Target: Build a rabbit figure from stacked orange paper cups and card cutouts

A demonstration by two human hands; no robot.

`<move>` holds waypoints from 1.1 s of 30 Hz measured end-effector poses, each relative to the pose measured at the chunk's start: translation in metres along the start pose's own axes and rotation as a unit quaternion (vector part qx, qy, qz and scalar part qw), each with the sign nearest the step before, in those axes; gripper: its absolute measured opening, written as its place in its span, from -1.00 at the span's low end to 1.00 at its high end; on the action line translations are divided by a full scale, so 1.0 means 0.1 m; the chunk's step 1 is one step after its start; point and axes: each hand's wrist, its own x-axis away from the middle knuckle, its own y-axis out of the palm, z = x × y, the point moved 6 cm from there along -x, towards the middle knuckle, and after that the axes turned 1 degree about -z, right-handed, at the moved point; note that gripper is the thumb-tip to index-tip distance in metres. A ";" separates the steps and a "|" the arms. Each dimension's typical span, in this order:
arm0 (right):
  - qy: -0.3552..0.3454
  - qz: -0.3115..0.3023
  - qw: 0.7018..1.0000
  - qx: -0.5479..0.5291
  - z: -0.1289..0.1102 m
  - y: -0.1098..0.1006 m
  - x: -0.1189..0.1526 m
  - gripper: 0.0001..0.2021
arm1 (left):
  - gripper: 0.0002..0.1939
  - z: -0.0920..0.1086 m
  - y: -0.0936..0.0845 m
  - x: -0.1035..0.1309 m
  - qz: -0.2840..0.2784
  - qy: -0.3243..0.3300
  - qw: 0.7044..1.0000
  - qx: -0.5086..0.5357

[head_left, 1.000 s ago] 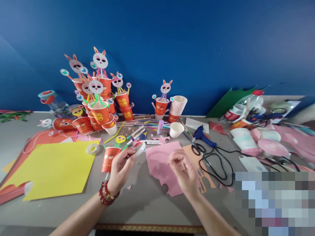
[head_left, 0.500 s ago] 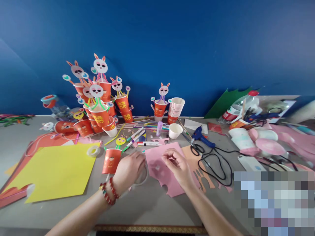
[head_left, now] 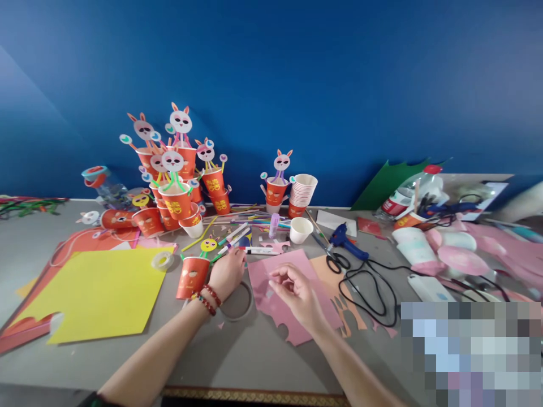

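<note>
My left hand (head_left: 229, 272), wearing red bead bracelets (head_left: 207, 299), reaches over the table beside the orange paper cup (head_left: 193, 278) with a yellow face figure. Its fingers point away at the marker pens (head_left: 259, 250) and are mostly hidden behind the hand, so a grip cannot be made out. A large ring of tape (head_left: 242, 316) lies just below it. Above the pink paper (head_left: 292, 333), my right hand (head_left: 292, 288) has thumb and forefinger drawn together in a pinch. Whatever is between them is too small to name.
Orange cups with rabbit figures (head_left: 176, 200) crowd the back left. Yellow paper (head_left: 110, 294) and a tape roll (head_left: 162, 260) lie left. Behind are a glue stick (head_left: 274, 225), a white cup (head_left: 301, 230) and stacked cups (head_left: 303, 191). Scissors (head_left: 338, 262) and a corded glue gun (head_left: 348, 242) lie right.
My left hand has moved forward towards the marker pens, uncovering more of the tape ring. The small disc with a teal heart by its fingers is out of sight. My right hand has shifted slightly left.
</note>
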 end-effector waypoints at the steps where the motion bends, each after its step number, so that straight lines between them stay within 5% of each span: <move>1: 0.003 0.001 1.000 -0.001 0.00 0.00 0.00 -0.83 | -0.86 -0.01 -0.04 0.02 0.011 -0.002 1.000 0.007; 6: 0.034 -0.013 0.997 -0.065 0.04 0.02 0.02 -0.71 | -0.81 0.01 -0.28 0.21 0.080 0.022 0.992 0.095; 10: 0.078 -0.042 0.978 -0.187 0.09 0.12 0.03 -0.51 | -0.87 0.19 -0.37 0.39 0.109 0.120 0.924 0.346; 16: 0.112 -0.054 0.955 -0.271 0.14 0.24 0.05 -0.61 | -0.82 0.41 -0.38 0.50 0.141 0.246 0.864 0.416; 19: 0.099 -0.035 0.966 -0.236 0.12 0.20 0.05 -0.61 | -0.87 0.35 -0.31 0.47 0.131 0.186 0.858 0.460; 22: 0.062 0.012 0.986 -0.152 0.06 0.10 0.04 -0.63 | -0.81 0.27 -0.10 0.45 0.045 0.073 0.821 0.565; 25: 0.027 0.035 0.996 -0.081 0.01 0.07 0.04 -0.65 | -0.74 0.32 0.08 0.48 -0.040 0.044 0.784 0.618; 33: -0.013 0.052 0.997 -0.052 -0.01 0.03 0.05 -0.81 | -0.73 0.29 0.20 0.51 -0.015 -0.014 0.790 0.613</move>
